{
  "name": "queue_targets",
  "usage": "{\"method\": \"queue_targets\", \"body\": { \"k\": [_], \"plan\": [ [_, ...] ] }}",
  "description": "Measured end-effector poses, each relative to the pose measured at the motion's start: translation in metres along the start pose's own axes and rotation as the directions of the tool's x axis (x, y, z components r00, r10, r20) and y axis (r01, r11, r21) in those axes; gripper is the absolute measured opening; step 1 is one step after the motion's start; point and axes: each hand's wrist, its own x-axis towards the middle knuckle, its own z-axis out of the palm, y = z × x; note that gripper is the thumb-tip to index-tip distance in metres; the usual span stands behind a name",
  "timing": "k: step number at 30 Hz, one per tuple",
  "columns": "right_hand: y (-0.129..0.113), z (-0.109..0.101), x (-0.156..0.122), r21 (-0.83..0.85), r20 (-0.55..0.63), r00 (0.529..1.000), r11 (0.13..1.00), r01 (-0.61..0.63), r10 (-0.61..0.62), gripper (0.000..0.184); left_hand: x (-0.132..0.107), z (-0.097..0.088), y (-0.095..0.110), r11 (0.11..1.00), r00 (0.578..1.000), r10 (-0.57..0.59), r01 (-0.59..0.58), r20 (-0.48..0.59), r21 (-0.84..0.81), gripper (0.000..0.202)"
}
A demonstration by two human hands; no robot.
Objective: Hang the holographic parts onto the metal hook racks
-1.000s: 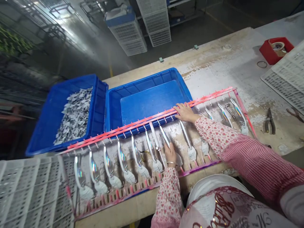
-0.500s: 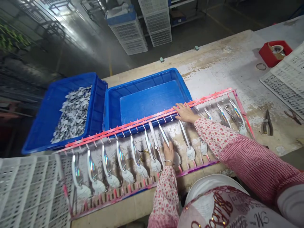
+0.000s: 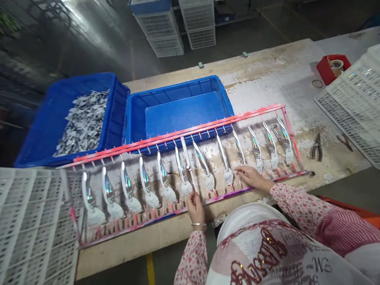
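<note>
A long pink-painted rack [image 3: 231,194] lies across the table, with a row of shiny silver, leaf-shaped pieces with white lower ends hanging from hooks on its upper rail. My left hand [image 3: 196,209] is at the lower rail, close to the white end of one silver piece [image 3: 185,184] and the middle post. Its fingers are loosely bent, slightly apart, with nothing visible in them. My right hand [image 3: 251,177] reaches over the lower rail with fingers stretched out, covering the lower end of another silver piece [image 3: 239,148]. Whether its fingertips touch that piece is hard to see.
Behind the rack stand a blue tray [image 3: 218,85] and a blue bin [image 3: 114,118] of small silver-white pieces. White perforated crates [image 3: 35,221] flank the rack. Pliers [image 3: 317,148] and a red box [image 3: 325,69] are at the right. Stacked crates [image 3: 164,45] stand beyond the table.
My right hand has left the upper rail and come down to the lower ends of the pieces. My left hand has let go of a silver piece and moved down-left. The view has shifted.
</note>
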Motion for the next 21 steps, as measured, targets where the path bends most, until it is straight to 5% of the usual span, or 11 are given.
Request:
{"method": "queue_targets", "body": {
  "k": [4,9,14,18,21],
  "plan": [
    [-0.018,0.029,-0.03,0.121,0.213,0.976,0.99,-0.068,0.041,0.027,-0.026,0.008,-0.004,0.994,0.989,-0.077,0.085,0.124,-0.066,0.054],
    [-0.038,0.069,-0.027,0.426,0.406,0.912,0.894,-0.137,-0.054,0.023,-0.076,0.014,-0.008,0.977,0.965,-0.089,0.133,0.248,-0.164,0.054],
    [-0.053,0.096,0.018,0.616,0.419,0.907,0.72,-0.319,0.044,0.038,-0.147,0.007,-0.045,0.945,0.961,-0.211,0.247,0.179,-0.214,0.054],
    [-0.072,0.114,0.069,0.526,0.332,0.936,0.802,-0.284,0.113,0.043,-0.191,-0.003,-0.072,0.919,0.938,-0.32,0.342,0.135,-0.196,0.056],
    [-0.09,0.129,0.107,0.48,0.223,0.963,0.843,-0.244,0.152,0.047,-0.198,-0.014,-0.076,0.896,0.921,-0.379,0.39,0.094,-0.214,0.056]
  ]
}}
